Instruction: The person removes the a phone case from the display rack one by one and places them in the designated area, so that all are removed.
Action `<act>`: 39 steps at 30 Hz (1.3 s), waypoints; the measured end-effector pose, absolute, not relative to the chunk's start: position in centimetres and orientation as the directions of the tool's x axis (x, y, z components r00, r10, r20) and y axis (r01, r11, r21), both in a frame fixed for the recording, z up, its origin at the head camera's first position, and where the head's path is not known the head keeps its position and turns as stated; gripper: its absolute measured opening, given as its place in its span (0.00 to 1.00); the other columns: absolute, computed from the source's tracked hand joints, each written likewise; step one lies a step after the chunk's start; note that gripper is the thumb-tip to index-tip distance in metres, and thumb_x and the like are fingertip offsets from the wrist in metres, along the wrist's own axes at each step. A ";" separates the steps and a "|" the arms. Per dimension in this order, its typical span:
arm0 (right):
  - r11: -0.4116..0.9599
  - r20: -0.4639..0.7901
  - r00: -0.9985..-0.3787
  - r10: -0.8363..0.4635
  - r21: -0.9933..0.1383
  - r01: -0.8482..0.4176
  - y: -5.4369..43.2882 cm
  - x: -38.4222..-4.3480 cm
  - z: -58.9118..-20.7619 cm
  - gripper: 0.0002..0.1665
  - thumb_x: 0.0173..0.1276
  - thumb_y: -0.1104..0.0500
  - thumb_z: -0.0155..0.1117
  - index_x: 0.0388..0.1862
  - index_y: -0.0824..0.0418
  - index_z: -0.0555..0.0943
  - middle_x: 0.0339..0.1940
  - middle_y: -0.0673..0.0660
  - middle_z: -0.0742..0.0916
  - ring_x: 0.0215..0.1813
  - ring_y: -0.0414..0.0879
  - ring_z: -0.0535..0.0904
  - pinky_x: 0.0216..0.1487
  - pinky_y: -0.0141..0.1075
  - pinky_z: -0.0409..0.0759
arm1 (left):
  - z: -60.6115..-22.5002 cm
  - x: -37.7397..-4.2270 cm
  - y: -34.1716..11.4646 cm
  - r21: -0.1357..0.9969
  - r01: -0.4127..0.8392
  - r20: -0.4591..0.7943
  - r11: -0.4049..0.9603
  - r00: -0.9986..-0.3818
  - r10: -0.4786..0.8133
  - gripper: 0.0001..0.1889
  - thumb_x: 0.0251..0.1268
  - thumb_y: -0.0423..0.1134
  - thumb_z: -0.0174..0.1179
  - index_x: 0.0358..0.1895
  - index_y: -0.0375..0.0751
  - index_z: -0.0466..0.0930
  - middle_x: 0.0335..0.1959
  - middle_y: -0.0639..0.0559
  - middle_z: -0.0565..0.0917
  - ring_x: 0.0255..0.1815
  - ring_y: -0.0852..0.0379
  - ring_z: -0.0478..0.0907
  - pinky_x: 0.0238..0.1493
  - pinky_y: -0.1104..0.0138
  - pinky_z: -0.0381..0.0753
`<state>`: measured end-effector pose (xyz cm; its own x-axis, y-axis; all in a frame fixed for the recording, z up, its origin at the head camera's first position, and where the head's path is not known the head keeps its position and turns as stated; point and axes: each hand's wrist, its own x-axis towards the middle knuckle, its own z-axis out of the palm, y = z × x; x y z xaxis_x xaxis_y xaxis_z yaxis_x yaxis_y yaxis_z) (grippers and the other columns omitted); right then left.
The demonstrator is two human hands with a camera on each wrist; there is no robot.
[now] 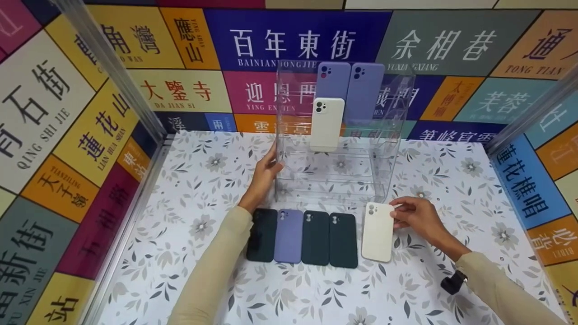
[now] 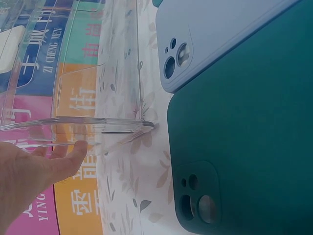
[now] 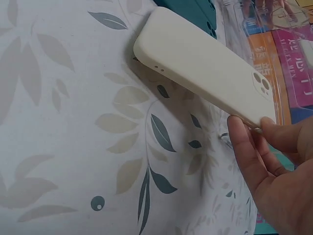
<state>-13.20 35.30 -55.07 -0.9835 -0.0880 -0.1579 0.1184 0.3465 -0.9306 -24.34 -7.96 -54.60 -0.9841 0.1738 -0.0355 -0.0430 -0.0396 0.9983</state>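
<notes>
My right hand (image 1: 417, 219) pinches a cream phone case (image 1: 378, 232) by its edge near the camera cutout. In the right wrist view the thumb and fingers hold that edge, with the case tilted above the cloth. My left hand (image 1: 265, 174) touches the left side panel of a clear acrylic display stand (image 1: 334, 189), its fingers against the outer face. To the left of the held case, a row holds dark green cases (image 1: 343, 241) and a lavender case (image 1: 288, 237). On the stand, another cream case (image 1: 327, 126) stands in front of lavender cases (image 1: 366, 92).
A white cloth (image 1: 203, 271) with grey leaf prints covers the table. Panels of coloured Chinese lettering (image 1: 298, 40) rise behind and at both sides. Metal corner posts (image 1: 113, 67) stand left and right. A black band (image 1: 453, 282) is on the right wrist.
</notes>
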 end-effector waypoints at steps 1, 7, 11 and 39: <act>0.344 -0.166 -0.982 -0.095 -0.931 0.124 35.2 -13.1 -55.2 0.21 0.75 0.72 0.71 0.63 0.82 0.81 0.41 0.67 0.91 0.33 0.47 0.92 0.39 0.45 0.93 | -54.6 -24.4 -8.0 0.998 -0.044 -0.037 -0.039 -0.984 0.174 0.38 0.86 0.36 0.52 0.91 0.66 0.53 0.89 0.53 0.63 0.81 0.44 0.70 0.83 0.41 0.64; 0.349 -0.209 -0.971 -0.113 -0.924 0.158 34.6 -12.9 -56.2 0.20 0.75 0.72 0.71 0.62 0.80 0.82 0.39 0.65 0.91 0.34 0.47 0.92 0.39 0.43 0.93 | -54.7 -24.4 -7.9 0.998 -0.052 -0.044 -0.039 -0.985 0.167 0.38 0.85 0.37 0.53 0.91 0.65 0.53 0.89 0.50 0.63 0.81 0.43 0.70 0.82 0.41 0.65; 0.381 -0.219 -0.968 -0.121 -0.911 0.159 34.3 -12.9 -56.8 0.20 0.75 0.70 0.72 0.62 0.79 0.83 0.39 0.65 0.91 0.33 0.47 0.92 0.38 0.41 0.92 | -54.6 -24.4 -7.9 0.997 -0.055 -0.047 -0.046 -0.985 0.164 0.38 0.85 0.36 0.53 0.91 0.65 0.54 0.88 0.50 0.64 0.81 0.43 0.70 0.82 0.40 0.65; 0.502 -0.217 -0.968 -0.126 -0.855 0.127 33.6 -13.2 -58.3 0.16 0.75 0.68 0.73 0.58 0.75 0.87 0.38 0.64 0.93 0.33 0.48 0.91 0.35 0.37 0.91 | -54.7 -24.4 -7.9 0.998 -0.036 -0.026 -0.059 -0.985 0.169 0.38 0.86 0.37 0.54 0.91 0.62 0.52 0.90 0.45 0.61 0.84 0.39 0.67 0.82 0.40 0.65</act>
<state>-13.17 33.59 -58.26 -0.9680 -0.1259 -0.2171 0.1265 0.5021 -0.8555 -24.44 -7.95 -54.70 -0.9852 0.1694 -0.0260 -0.0364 -0.0588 0.9976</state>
